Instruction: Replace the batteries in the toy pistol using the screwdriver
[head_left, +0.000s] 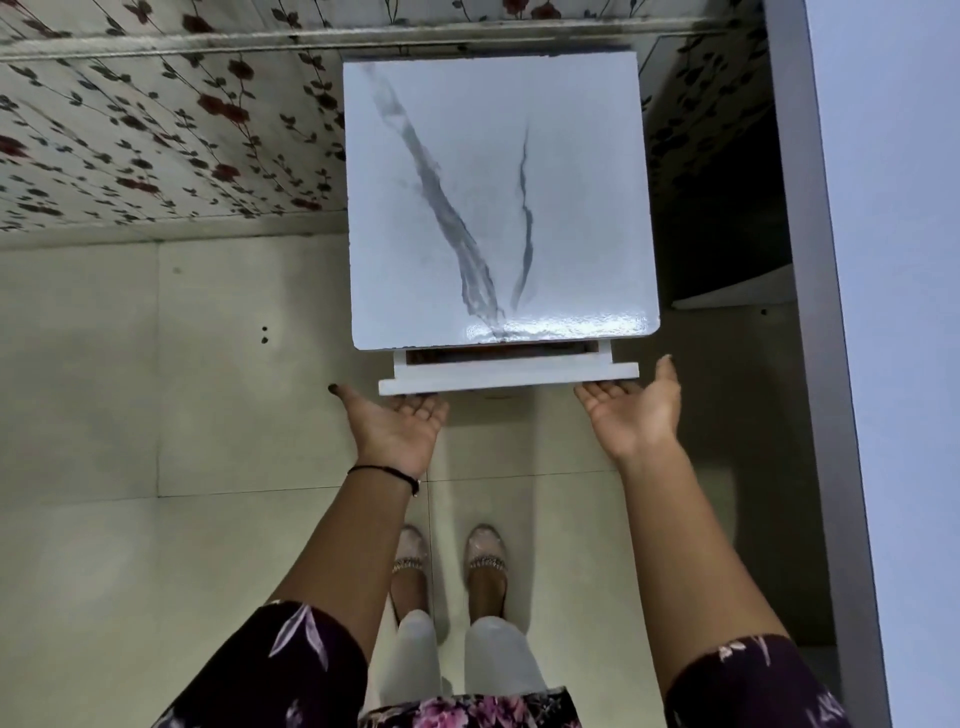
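I see no toy pistol, screwdriver or batteries. A small square table (498, 197) with a white marble-look top stands in front of me, and nothing lies on it. My left hand (397, 418) is held palm up just below the table's near left edge, its fingertips hidden under the lower ledge. My right hand (636, 402) is palm up at the near right corner, fingers reaching under the same ledge. Both hands hold nothing.
A floral-patterned wall (156, 135) runs behind and to the left of the table. A tall pale panel (883, 312) stands close on the right. Pale floor tiles (156, 415) spread around. My feet in sandals (452, 561) stand just short of the table.
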